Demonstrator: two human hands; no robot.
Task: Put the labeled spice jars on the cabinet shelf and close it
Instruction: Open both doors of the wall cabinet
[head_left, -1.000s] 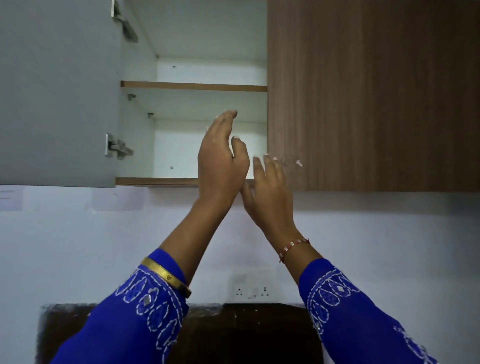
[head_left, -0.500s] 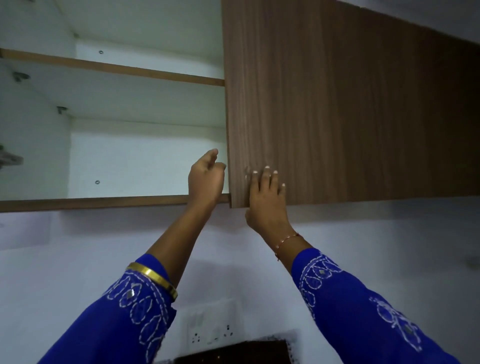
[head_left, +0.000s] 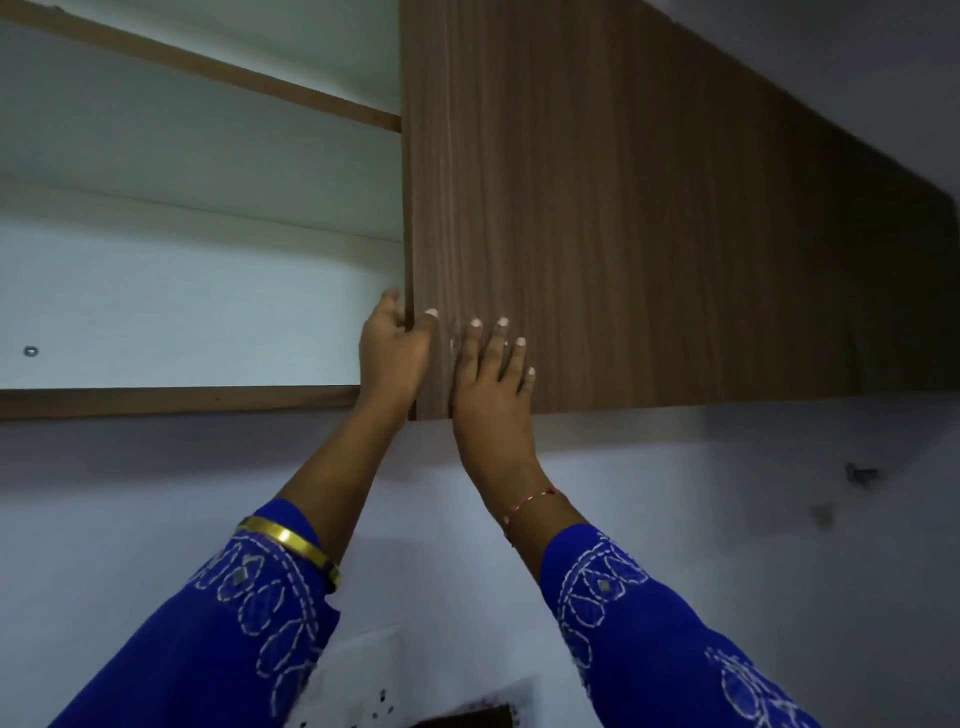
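Door (head_left: 623, 234) edge was pinched by left hand (head_left: 392, 353), right hand (head_left: 491, 384) laid flat, fingers straight; an even outward pull was judged best.

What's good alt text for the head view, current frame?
Seen from below, a person's left hand grips the free edge of a brown wood-grain cabinet door, while the right hand lies flat on its front. Left of the door, the open cabinet's white interior and lower shelf show no jars.
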